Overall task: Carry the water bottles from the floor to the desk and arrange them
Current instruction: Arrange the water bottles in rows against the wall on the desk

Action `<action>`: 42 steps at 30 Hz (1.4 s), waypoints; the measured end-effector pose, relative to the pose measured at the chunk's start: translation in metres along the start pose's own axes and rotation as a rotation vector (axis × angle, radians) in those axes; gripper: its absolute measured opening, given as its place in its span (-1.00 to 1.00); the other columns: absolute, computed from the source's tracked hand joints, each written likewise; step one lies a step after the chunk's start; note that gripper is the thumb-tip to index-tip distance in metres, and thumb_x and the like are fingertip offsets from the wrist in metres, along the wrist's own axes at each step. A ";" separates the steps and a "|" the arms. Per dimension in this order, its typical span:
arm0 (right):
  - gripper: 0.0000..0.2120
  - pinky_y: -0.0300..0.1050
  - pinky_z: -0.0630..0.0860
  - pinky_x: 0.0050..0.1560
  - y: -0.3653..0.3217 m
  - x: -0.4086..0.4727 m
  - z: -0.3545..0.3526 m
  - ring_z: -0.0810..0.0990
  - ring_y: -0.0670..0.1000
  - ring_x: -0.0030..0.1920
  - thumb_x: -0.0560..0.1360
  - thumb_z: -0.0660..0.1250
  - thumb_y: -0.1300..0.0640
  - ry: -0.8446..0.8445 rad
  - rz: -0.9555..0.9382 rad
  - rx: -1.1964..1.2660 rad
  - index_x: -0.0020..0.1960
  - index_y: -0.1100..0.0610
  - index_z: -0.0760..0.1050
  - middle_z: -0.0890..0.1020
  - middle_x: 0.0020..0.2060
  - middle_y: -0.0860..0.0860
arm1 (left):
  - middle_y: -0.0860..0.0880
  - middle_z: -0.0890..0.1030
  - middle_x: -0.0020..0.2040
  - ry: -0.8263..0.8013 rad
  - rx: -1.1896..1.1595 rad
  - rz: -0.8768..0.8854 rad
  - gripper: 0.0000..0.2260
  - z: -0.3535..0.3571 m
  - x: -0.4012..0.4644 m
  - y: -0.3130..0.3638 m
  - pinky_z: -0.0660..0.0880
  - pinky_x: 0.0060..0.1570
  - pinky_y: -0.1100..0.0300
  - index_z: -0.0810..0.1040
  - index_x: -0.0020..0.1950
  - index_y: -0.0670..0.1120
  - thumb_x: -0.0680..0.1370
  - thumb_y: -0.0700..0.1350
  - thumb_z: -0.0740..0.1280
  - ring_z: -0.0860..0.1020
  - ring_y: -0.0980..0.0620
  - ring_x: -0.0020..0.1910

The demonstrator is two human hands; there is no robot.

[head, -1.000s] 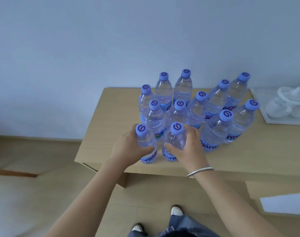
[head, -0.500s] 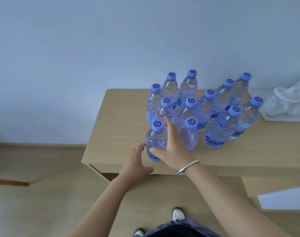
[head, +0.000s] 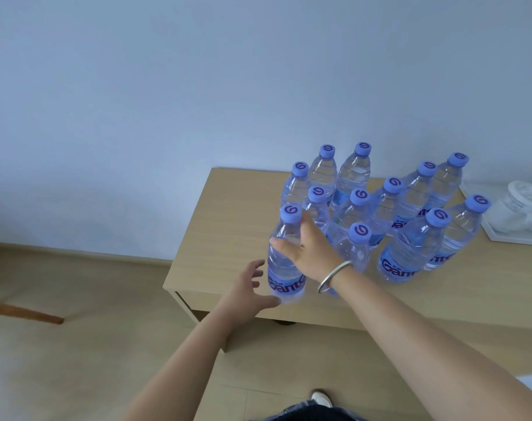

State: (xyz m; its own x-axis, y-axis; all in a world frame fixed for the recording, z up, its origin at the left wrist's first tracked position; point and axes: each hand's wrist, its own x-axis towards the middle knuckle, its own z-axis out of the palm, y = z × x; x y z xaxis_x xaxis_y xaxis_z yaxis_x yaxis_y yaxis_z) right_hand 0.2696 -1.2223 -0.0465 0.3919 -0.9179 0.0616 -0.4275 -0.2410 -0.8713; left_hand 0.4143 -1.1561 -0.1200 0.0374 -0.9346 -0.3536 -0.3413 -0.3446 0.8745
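Nearest the camera, the left hand [head: 246,288] hangs at the desk's front edge with fingers spread and loosely bent, holding nothing; its thumb lies close to the foot of the front bottle [head: 286,262], though contact is hard to judge. The right hand [head: 310,249] reaches across and wraps the upper body of that bottle, thumb on the near side and fingers round the far side, a silver bangle [head: 333,276] on the wrist. This bottle stands at the near left of the desk [head: 228,238], close to the front edge. Just right of it stands another bottle [head: 354,247], partly hidden by the wrist. Behind them the other bottles [head: 352,174] stand upright in a tight cluster reaching back to the wall, with a white tray [head: 501,237] at the far right.

The risk, as I judge it, is the edge: a high grip may tip the bottle off the front, and the forearm could knock its neighbours over.
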 end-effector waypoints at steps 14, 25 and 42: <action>-0.66 -0.24 0.52 -0.17 -0.131 0.044 -0.006 0.60 -0.11 -0.16 0.26 0.42 0.02 -0.174 -0.144 0.458 0.00 0.06 0.46 0.60 -0.11 -0.08 | 0.03 0.67 -0.15 -0.048 -0.318 0.367 -0.62 -0.080 -0.057 0.058 0.53 -0.16 0.29 0.56 0.00 -0.05 0.21 -0.13 0.49 0.62 0.10 -0.14; -0.54 0.03 0.50 -0.02 -0.174 0.067 0.018 0.65 0.04 -0.16 0.21 0.40 0.03 -0.394 -0.257 0.737 0.08 0.03 0.38 0.64 -0.14 -0.08 | 0.09 0.63 -0.11 -0.198 -0.210 0.379 -0.53 -0.142 -0.083 0.076 0.50 -0.14 0.24 0.52 0.07 -0.03 0.20 0.08 0.40 0.58 0.13 -0.09; -0.65 0.02 0.49 0.20 -0.173 0.150 0.001 0.60 -0.06 -0.02 0.37 0.43 -0.02 -0.094 -0.238 0.120 0.10 -0.03 0.42 0.64 -0.11 -0.04 | -0.02 0.70 -0.15 0.292 -0.159 0.279 -0.50 -0.144 0.013 0.093 0.60 -0.02 0.05 0.61 -0.06 -0.03 0.05 0.08 0.54 0.65 -0.02 -0.09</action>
State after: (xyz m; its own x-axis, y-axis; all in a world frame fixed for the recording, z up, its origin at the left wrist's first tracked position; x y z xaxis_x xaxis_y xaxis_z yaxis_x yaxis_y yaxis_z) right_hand 0.4029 -1.3177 0.1131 0.5461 -0.8052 0.2312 -0.2166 -0.4023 -0.8895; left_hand 0.5185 -1.2130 0.0048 0.2366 -0.9716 -0.0076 -0.2277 -0.0631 0.9717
